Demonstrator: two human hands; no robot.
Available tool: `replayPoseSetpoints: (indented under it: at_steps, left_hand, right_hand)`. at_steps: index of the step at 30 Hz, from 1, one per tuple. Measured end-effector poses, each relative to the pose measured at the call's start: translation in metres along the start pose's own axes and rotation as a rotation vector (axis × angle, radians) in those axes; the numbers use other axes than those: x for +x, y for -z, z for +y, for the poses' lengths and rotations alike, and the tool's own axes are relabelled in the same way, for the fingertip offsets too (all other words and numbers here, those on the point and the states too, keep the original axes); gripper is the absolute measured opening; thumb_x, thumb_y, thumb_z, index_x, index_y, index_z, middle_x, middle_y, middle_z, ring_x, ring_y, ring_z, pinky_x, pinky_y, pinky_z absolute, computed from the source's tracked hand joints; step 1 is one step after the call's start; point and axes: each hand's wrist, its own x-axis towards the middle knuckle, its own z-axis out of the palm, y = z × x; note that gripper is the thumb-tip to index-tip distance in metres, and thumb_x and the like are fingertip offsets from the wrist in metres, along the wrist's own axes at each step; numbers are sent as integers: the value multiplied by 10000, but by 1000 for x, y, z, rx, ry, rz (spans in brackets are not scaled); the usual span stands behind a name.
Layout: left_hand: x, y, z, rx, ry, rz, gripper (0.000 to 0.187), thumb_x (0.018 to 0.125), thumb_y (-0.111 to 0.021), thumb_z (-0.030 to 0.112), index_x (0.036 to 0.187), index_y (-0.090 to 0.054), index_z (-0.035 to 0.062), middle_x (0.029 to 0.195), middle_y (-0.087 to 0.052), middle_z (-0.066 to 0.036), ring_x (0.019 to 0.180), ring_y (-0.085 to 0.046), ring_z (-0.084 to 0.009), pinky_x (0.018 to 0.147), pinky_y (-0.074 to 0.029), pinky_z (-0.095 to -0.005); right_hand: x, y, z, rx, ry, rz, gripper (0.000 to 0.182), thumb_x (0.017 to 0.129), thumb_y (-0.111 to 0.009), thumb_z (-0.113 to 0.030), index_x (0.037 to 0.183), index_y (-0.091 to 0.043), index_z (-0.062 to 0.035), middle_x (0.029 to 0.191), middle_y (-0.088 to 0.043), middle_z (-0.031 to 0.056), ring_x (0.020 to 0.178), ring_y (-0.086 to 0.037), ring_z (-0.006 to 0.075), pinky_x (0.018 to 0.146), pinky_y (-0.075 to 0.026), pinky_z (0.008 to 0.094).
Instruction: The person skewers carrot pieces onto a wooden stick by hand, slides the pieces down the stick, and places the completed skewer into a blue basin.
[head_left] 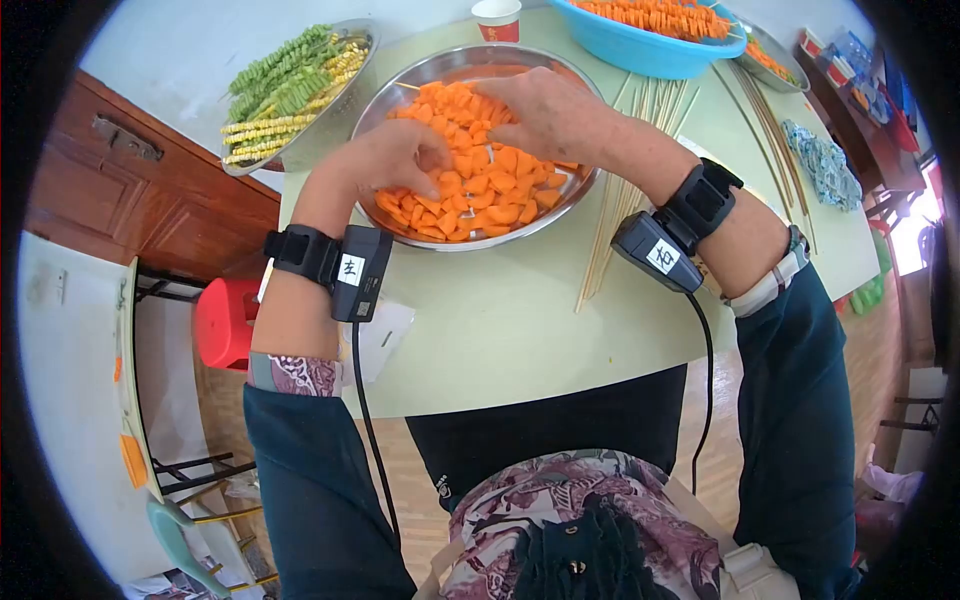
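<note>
A round metal basin (470, 243) on the table holds many orange carrot slices (490, 190). My left hand (405, 157) is over the basin's left side, its thumb and fingers curved and apart above the slices. On the far side, my right hand (545, 108) reaches in with fingers spread, its fingertips at the heaped carrot. The pale tip of a skewer (406, 87) pokes out of the heap near the far left rim. How much of that skewer lies among the slices is hidden.
Bare skewers (597, 270) lie right of the basin. At the left stands a metal tray (345, 110) of green and yellow skewered pieces. Behind are a paper cup (497, 22) and a blue basin (640, 55) of carrot skewers. A cloth (820, 165) lies far right.
</note>
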Motion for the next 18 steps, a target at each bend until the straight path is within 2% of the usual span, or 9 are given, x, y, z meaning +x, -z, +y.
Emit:
replayPoseSetpoints:
  at_steps: [4,6,7,9,13,16,18]
  left_hand:
    - [-2,0,1,19,34,-14,171,649,-735,46,791,-640,30,668,-548,3,625,-515,-96,583,-429,-235]
    - [-5,3,3,-252,234,27,104,688,-709,44,764,-641,25,620,-541,1,529,-503,-85,487,-419,-227]
    - [-5,3,1,-253,233,28,104,688,-709,44,764,-641,25,620,-541,1,529,-503,-85,487,-419,-227]
    - [-4,3,-5,-56,206,247,57,726,-680,39,763,-642,18,577,-541,-5,448,-481,-77,407,-391,-223]
    - [-3,6,-9,-72,226,301,80,706,-671,62,739,-642,-5,616,-590,-57,460,-524,-121,429,-418,-249]
    - [-6,7,-1,-202,260,267,94,738,-656,76,789,-649,-2,631,-598,-61,451,-526,-121,428,-425,-241]
    - [-7,8,3,-351,286,304,113,797,-609,47,873,-635,-32,656,-597,-49,499,-561,-90,439,-437,-205]
  right_hand:
    - [1,0,0,4,11,-12,454,756,-646,-152,1169,-521,-15,857,-629,197,759,-615,280,713,-506,347]
    - [1,1,-1,-21,-10,-35,448,770,-643,-163,1176,-519,-21,864,-632,190,762,-618,265,715,-508,337]
    - [0,1,-1,-21,-9,-36,448,770,-643,-163,1176,-519,-21,864,-632,190,762,-618,265,715,-508,337]
    - [0,1,-2,-21,-10,-21,444,774,-642,-166,1176,-520,-24,858,-633,188,753,-619,259,709,-512,330]
    - [0,2,-1,-19,-12,-27,444,772,-644,-161,1175,-519,-24,859,-634,189,745,-620,258,701,-515,328]
    - [0,1,-2,-21,1,-12,442,772,-644,-166,1171,-521,-23,862,-635,190,747,-623,260,698,-517,325]
    - [-1,4,-4,-10,-12,-29,446,771,-641,-170,1175,-520,-23,898,-632,194,782,-624,261,719,-514,327]
